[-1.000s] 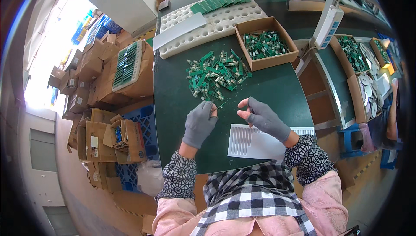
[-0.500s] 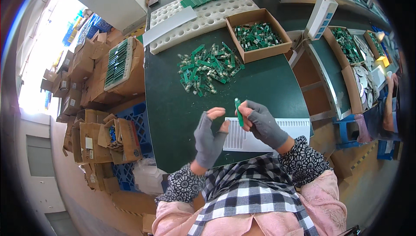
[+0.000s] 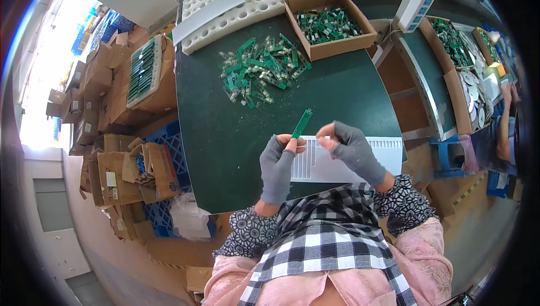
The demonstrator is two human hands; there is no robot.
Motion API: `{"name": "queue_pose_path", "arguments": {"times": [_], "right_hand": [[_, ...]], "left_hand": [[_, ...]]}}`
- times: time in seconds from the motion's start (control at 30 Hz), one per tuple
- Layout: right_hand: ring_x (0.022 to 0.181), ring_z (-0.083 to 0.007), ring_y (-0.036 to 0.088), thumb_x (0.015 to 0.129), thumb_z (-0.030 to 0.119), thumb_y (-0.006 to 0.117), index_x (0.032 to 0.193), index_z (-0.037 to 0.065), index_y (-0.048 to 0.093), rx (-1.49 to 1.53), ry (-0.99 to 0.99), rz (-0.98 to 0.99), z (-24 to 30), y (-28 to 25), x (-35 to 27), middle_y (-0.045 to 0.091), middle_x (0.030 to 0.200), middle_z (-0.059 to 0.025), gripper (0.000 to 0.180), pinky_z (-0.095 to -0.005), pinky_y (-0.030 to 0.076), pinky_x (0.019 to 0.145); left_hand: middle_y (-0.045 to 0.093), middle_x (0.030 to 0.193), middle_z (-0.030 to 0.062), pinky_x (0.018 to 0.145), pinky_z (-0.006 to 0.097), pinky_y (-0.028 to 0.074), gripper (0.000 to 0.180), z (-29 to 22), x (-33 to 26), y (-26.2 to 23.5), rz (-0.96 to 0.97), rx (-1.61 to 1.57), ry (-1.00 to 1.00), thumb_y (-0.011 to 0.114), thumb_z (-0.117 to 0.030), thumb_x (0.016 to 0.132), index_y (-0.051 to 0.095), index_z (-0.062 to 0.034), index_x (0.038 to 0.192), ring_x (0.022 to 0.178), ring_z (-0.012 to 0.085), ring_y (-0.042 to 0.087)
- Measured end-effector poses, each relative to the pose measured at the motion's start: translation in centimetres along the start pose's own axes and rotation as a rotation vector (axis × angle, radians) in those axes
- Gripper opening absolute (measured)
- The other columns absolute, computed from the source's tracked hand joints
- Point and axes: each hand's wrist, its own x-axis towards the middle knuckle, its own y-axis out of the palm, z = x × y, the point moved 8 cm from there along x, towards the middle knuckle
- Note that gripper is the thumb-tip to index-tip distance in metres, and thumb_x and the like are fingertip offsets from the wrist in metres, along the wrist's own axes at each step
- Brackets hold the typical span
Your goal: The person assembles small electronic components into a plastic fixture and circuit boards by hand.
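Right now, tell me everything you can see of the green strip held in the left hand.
The green circuit board strip is narrow, flat and rigid-looking, with a small pale bit at its upper tip. It tilts up and to the right above the dark green table. The left hand, in a grey fingerless glove, pinches its lower end; the right hand is close beside it, not touching it.

Bare green mat (image 3: 337, 89) lies open between the hands and the board pile (image 3: 259, 70).

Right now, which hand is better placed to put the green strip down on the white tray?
Left. The left hand already pinches the green strip, above the white tray; the right hand holds nothing.
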Motion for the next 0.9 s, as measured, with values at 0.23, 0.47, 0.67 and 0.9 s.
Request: {"name": "queue_pose_path", "arguments": {"times": [0.23, 0.47, 0.67, 0.9], "right_hand": [[0.071, -0.0328, 0.065, 0.085, 0.014, 0.066, 0.094, 0.007, 0.066, -0.697, -0.214, 0.409, -1.4, 2.7, -1.6, 0.064, 0.075, -0.014, 0.011, -0.0407, 0.051, 0.065], [0.07, -0.032, 0.067, 0.081, 0.011, 0.064, 0.08, 0.007, 0.06, -1.064, -0.278, 0.548, -1.8, 4.8, -0.6, 0.065, 0.073, -0.0128, 0.005, -0.0415, 0.053, 0.064], [0.062, -0.0305, 0.063, 0.077, 0.011, 0.067, 0.084, 0.008, 0.058, -1.16, -0.369, 0.725, -2.1, 6.0, -1.2, 0.06, 0.067, -0.0107, 0.012, -0.0397, 0.05, 0.058], [0.061, 0.0002, 0.046, 0.091, 0.019, 0.064, 0.094, 0.002, 0.062, -0.086, 0.197, 0.253, -2.1, 0.7, 0.1, 0.046, 0.067, 0.0092, 0.017, -0.0197, 0.039, 0.055]], "left_hand": [[0.067, 0.1, 0.0115, 0.088, 0.029, 0.053, 0.018, 2.5, -0.3, 0.0, -0.059, -0.024, -0.001, 0.052, -0.011, 0.101, 0.06, 0.0049, 0.104, 0.093, 0.0168, 0.066], [0.066, 0.099, 0.0115, 0.088, 0.028, 0.054, 0.013, 3.2, -0.4, -0.1, -0.098, -0.011, 0.046, 0.054, -0.007, 0.1, 0.058, 0.0043, 0.104, 0.093, 0.0157, 0.066], [0.066, 0.1, 0.0103, 0.087, 0.028, 0.055, 0.011, 3.5, -0.6, -0.2, -0.247, -0.096, 0.096, 0.054, -0.006, 0.1, 0.058, 0.003, 0.103, 0.093, 0.0148, 0.066], [0.065, 0.098, 0.0096, 0.086, 0.027, 0.054, 0.007, 2.6, -0.8, 0.2, -0.007, 0.028, 0.066, 0.054, -0.003, 0.097, 0.057, 0.0031, 0.1, 0.094, 0.015, 0.066]]}}
